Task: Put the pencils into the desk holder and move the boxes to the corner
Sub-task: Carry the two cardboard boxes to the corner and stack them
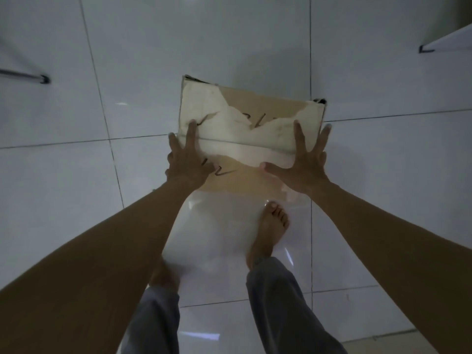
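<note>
A worn cardboard box (251,129) with torn white paper and dark pen marks on its closed top is held above the white tiled floor, straight ahead of me. My left hand (187,159) clasps its near left edge, fingers spread over the top. My right hand (304,162) clasps the near right side, thumb on the top and fingers wrapped round the corner. No pencils or desk holder are in view.
My bare feet (270,233) and grey trouser legs stand on the glossy floor tiles (76,200) below the box. A dark furniture leg (42,79) stands at the left. A white furniture corner on a black foot (426,49) is at the upper right.
</note>
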